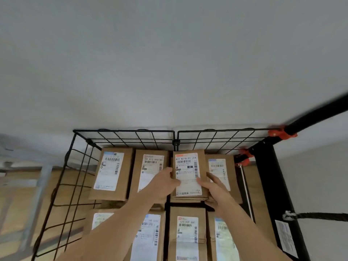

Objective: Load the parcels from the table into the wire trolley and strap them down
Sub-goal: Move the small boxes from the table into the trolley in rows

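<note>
Within black wire-mesh trolley (124,131): brown cardboard parcels (111,172) with white shipping labels facing up, packed side by side in a far row and a near row, four across each. Over third place of far row, one more brown cardboard box, the top parcel (188,166), sitting higher than its neighbours, above another box. Cannot tell whether resting on it or just clear. Gripped from both sides.

Left hand (163,183) at its left edge, thumb pressed on lower left of label, remaining fingers tucked behind the edge and out of sight. Right hand (214,189) at its lower right corner, thumb on the label, fingers curled round the right side and under. Both forearms bare, reaching forward from bottom of view and converging on the box.

At far right corner of trolley, two orange clamps (280,133) on the wire, beside a blurred black bar (320,112). Off right side, black strap (323,216) running to edge of view.
</note>
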Available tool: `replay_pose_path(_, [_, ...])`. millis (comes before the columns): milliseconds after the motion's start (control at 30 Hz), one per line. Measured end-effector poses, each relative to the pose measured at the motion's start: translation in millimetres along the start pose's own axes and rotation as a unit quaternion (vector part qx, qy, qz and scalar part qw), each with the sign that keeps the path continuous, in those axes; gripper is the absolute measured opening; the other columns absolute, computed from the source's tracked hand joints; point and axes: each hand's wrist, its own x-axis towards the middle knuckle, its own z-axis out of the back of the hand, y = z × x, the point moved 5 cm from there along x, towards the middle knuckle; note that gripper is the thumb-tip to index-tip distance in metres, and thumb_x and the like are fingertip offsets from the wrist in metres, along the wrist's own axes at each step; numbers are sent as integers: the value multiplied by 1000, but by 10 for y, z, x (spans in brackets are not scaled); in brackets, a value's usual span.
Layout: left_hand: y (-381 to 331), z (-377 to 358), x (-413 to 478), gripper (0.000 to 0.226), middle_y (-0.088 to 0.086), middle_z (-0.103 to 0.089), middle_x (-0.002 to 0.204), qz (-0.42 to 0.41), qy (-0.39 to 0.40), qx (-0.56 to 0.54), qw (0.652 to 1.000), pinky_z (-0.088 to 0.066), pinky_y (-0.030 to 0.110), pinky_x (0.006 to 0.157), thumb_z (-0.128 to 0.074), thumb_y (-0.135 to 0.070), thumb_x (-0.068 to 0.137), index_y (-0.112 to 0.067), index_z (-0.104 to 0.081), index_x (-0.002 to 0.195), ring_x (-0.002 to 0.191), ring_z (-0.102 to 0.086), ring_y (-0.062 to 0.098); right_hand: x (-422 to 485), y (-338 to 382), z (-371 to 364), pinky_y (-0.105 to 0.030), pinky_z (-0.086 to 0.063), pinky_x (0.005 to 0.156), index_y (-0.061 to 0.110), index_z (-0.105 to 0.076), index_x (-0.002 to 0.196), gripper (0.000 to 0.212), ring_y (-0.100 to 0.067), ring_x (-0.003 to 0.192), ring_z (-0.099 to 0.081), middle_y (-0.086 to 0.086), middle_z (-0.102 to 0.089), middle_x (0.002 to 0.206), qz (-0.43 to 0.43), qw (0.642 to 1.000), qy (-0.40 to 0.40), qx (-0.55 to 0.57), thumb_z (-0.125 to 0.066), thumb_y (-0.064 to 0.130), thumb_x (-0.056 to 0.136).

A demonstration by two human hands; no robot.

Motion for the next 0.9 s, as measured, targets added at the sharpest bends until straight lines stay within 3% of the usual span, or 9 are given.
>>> replay_pose_path(133, [43,-144,178,42,3,-54,133,26,-7,-23,999,-45,16,76,-53,-9,91,-12,-43,132,105,-54,14,255,-23,-33,-28,-49,71,25,-38,142,60,-20,105,-59,-6,-61,126,8,999,41,-23,-61,9,89])
replay_pose_path(233, [10,-199,232,45,5,-51,138,13,-17,-14,1000,-43,15,76,-50,-5,92,-13,-42,136,113,-54,16,377,-38,-72,-28,-45,79,23,-33,146,61,-20,106,-55,-6,-57,132,12,998,57,-38,-52,1,92])
replay_pose_path(367, [-16,-212,256,47,2,-52,137,6,-28,-21,999,-37,8,62,-47,-3,92,-16,-42,137,86,-52,7,410,-54,-77,-24,-45,66,24,-35,145,61,-19,104,-56,-5,-57,130,10,997,62,-52,-49,-2,91])
replay_pose_path(500, [-39,-207,182,50,0,-52,137,4,-33,-30,999,-42,21,85,-49,-4,92,-19,-40,138,118,-50,17,403,-75,-44,-35,-46,89,23,-31,147,62,-20,109,-52,-3,-54,134,5,995,55,-80,-51,4,91])
replay_pose_path(567, [-48,-191,119,52,-2,-49,140,-6,-35,-22,999,-39,18,84,-48,-5,92,-22,-37,140,120,-49,14,347,-44,-21,-38,-44,95,22,-30,147,62,-20,105,-52,-4,-50,136,8,994,46,-102,-52,7,92])
replay_pose_path(633, [-29,-162,46,54,-4,-49,139,-12,-38,-20,999,-39,6,69,-47,-6,93,-23,-33,142,99,-56,7,268,-9,-1,-31,-47,86,20,-30,147,60,-16,97,-52,-7,-48,138,9,993,40,-112,-52,7,93])
replay_pose_path(733, [67,-85,-32,59,-8,-57,120,-4,-49,-23,999,-35,2,44,-49,-9,92,-20,-26,146,60,-38,-2,140,34,12,-28,-41,88,17,-31,147,58,-17,107,-48,-8,-45,141,17,992,24,-126,-52,8,94])
replay_pose_path(833, [119,70,-180,53,-1,-57,117,-9,-67,3,998,-48,19,71,-49,-12,93,-16,-33,143,72,-48,3,-9,83,-4,-30,-41,91,16,-37,144,52,-21,111,-47,-10,-47,138,37,990,-2,-136,-51,9,94])
replay_pose_path(900, [147,199,-331,50,0,-47,137,-18,-78,14,997,-47,22,86,-48,-15,93,-19,-35,142,97,-53,11,-131,114,-43,-30,-43,91,14,-43,140,48,-21,109,-49,-11,-51,132,51,989,-18,-141,-52,8,93])
